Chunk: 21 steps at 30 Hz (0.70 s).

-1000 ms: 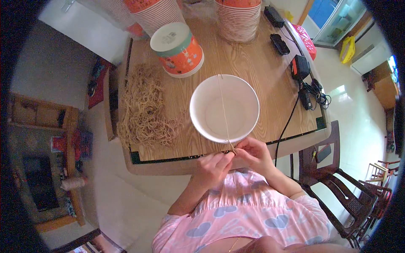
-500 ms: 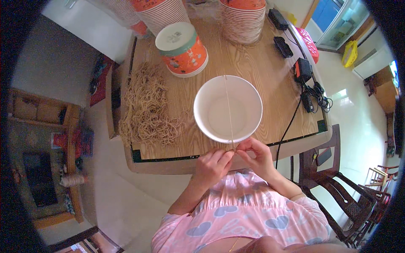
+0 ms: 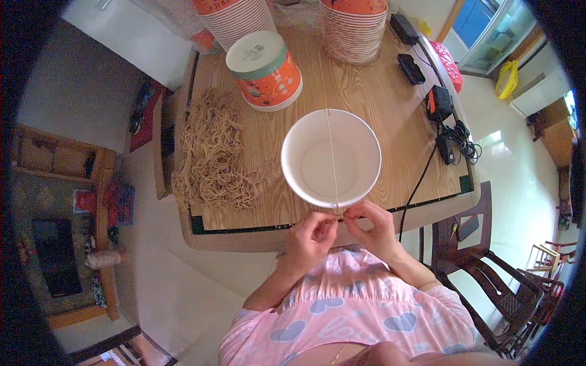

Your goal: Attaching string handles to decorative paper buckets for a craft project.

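A white paper bucket [image 3: 305,158] stands with its mouth up near the front edge of the table. One thin tan string [image 3: 332,155] runs straight across its mouth, from the far rim to the near rim. Just in front of the near rim, my left hand [image 3: 312,238] and my right hand [image 3: 371,227] pinch the string's near end, fingertips almost meeting. The exact knot or loop between the fingertips is too small to make out. To the left lies a loose heap of tan strings [image 3: 213,155].
An upside-down orange and green bucket [image 3: 268,85] stands behind the string heap. Tall stacks of nested buckets [image 3: 354,33] line the back. On the right are a black power adapter [image 3: 438,104] and tangled cables [image 3: 463,140]. A dark wooden chair [image 3: 488,268] stands at the right.
My left fingers have curled and turned, opening a gap between palm and fingertips. My right hand has shifted only slightly. The bucket stays nearly in place, string across it.
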{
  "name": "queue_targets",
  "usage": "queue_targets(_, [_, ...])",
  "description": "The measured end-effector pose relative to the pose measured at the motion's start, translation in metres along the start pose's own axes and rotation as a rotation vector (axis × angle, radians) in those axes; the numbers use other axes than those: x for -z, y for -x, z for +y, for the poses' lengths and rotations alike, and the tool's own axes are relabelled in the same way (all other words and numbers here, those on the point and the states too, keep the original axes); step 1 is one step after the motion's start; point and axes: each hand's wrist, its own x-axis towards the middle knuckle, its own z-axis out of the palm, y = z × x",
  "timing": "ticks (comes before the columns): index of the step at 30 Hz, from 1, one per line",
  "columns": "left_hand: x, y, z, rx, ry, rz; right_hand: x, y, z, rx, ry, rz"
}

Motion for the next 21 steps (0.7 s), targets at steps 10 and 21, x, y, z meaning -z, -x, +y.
queue_targets(10, [-0.006, -0.011, -0.012, 0.413, 0.626, -0.161, 0.005, -0.001, 0.004, 0.024, -0.022, -0.019])
queue_targets(21, [-0.013, -0.009, -0.011, 0.242, 0.419, -0.032, 0.007, -0.001, -0.002, 0.101, 0.113, 0.014])
